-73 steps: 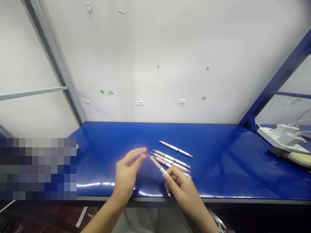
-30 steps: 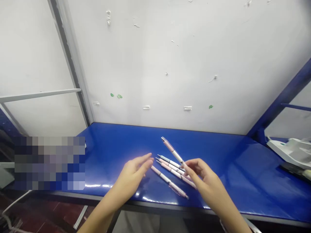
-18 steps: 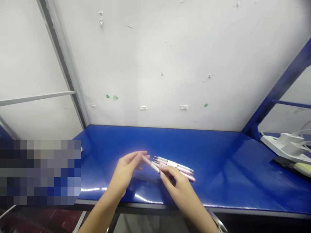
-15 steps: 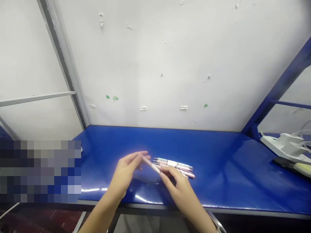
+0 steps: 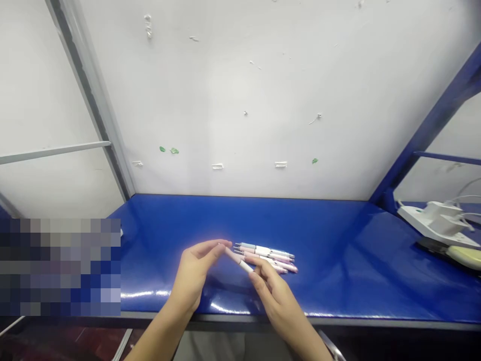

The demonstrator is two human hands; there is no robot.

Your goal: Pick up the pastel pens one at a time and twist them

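A pink and white pen (image 5: pixel 239 260) is held aslant between my two hands, above the blue table. My left hand (image 5: pixel 197 265) pinches its upper left end, near the tip, with thumb and fingers. The lower right end, which is white, is gripped by my right hand (image 5: pixel 272 283); its far end is hidden by the fingers. Just behind my right hand, several pens (image 5: pixel 265 251) in pink, white and light blue lie side by side on the table, tips to the left.
The glossy blue table (image 5: pixel 323 235) meets a white wall panel (image 5: pixel 240 85) at its back. On the right are a white power strip (image 5: pixel 428 223) with plugs and cables and a black and yellow-green object (image 5: pixel 464 255). A blurred patch covers the lower left.
The view has shifted slightly. My right hand has moved a little down and to the right along the pen, and both hands still hold it.
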